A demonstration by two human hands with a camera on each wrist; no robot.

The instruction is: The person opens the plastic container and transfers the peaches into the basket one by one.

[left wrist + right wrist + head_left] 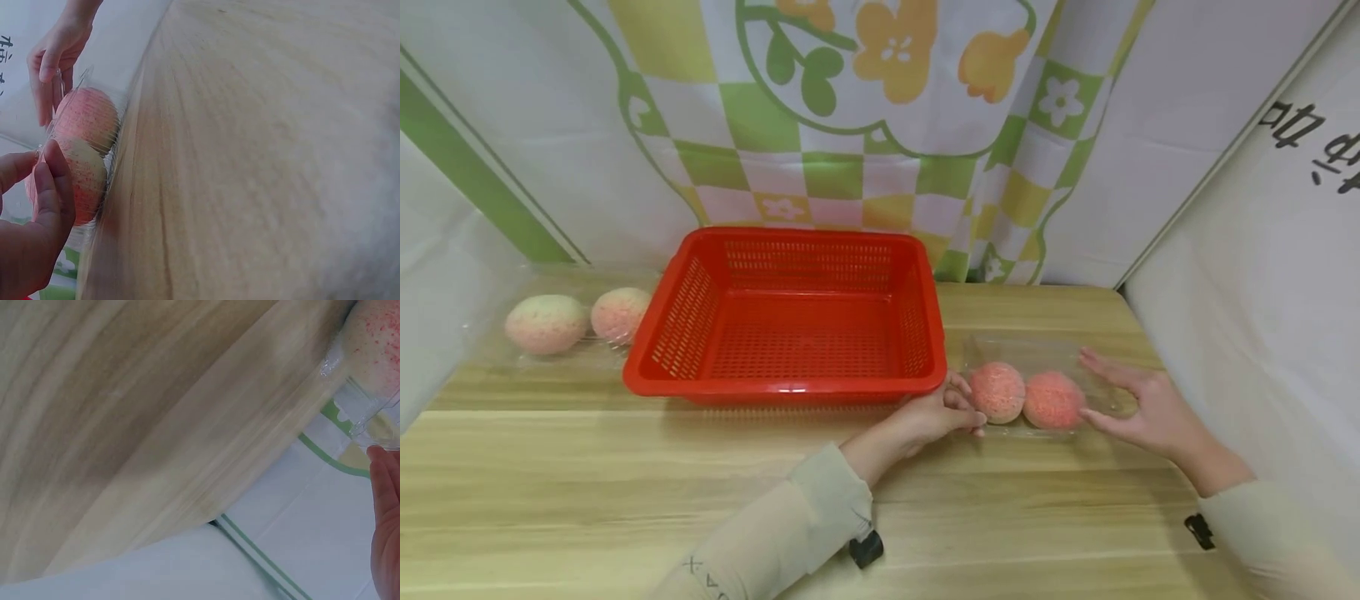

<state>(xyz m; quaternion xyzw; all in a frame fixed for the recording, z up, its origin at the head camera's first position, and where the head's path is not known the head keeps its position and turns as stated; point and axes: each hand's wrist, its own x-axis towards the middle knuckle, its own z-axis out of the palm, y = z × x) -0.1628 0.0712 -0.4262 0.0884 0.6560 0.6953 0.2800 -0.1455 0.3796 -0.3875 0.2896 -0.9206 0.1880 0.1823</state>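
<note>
Your left hand (925,419) pinches the edge of a clear box (1030,354) with two pink balls (997,392), at 4 o'clock from the red basket (790,387). Your right hand (1150,412), spread wide, touches its other end. The basket sits near your left hand and, at 9 o'clock, hides part of another pack (591,357).

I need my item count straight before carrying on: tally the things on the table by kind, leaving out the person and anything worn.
Peach-like fruits: 4
Clear plastic containers: 2
Red basket: 1
Total: 7
</note>
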